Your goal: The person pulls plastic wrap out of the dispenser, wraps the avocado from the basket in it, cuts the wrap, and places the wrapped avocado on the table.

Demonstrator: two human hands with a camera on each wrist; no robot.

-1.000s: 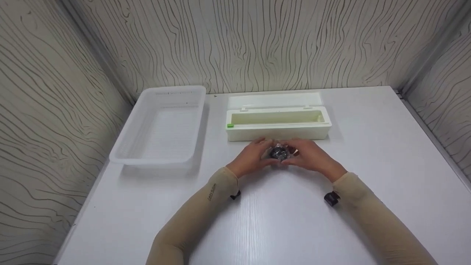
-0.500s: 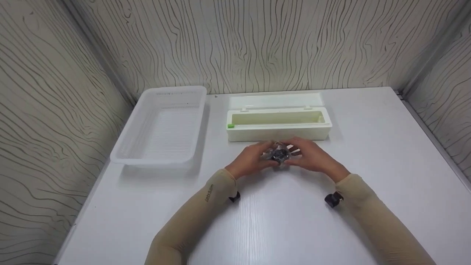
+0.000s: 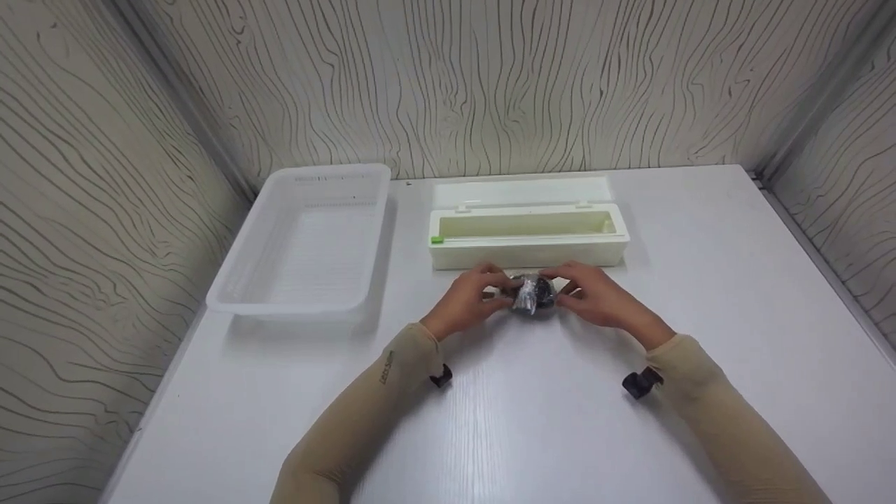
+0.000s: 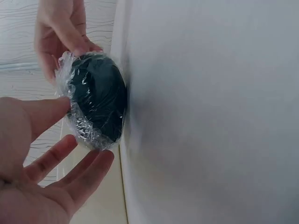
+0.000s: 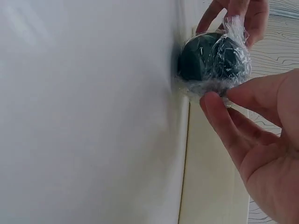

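A dark, rounded object (image 3: pixel 543 291) wrapped in crinkled cling film (image 5: pixel 212 86) sits low over the white table, just in front of a long white box. My left hand (image 3: pixel 462 302) grips its left side, thumb and fingers spread apart around the edge in the left wrist view. On the opposite side, my right hand (image 3: pixel 598 299) pinches the wrapped edge between thumb and fingertips, seen closely in the right wrist view. Through the film the object (image 4: pixel 98 95) looks dark green and smooth. A bunched tuft of film stands up near the left hand's fingers.
The white cling film dispenser (image 3: pixel 532 256) stands behind the hands with its lid (image 3: pixel 523 190) tipped back and a green slider (image 3: pixel 437 240) at its left end. A translucent white basket (image 3: pixel 287 306) is at the left. Patterned walls enclose the table (image 3: pixel 532 434) behind and at both sides.
The hands have moved slightly apart and the wrapped object has turned, so its silvery bunched film now faces the head camera. The dispenser and basket have stayed in place.
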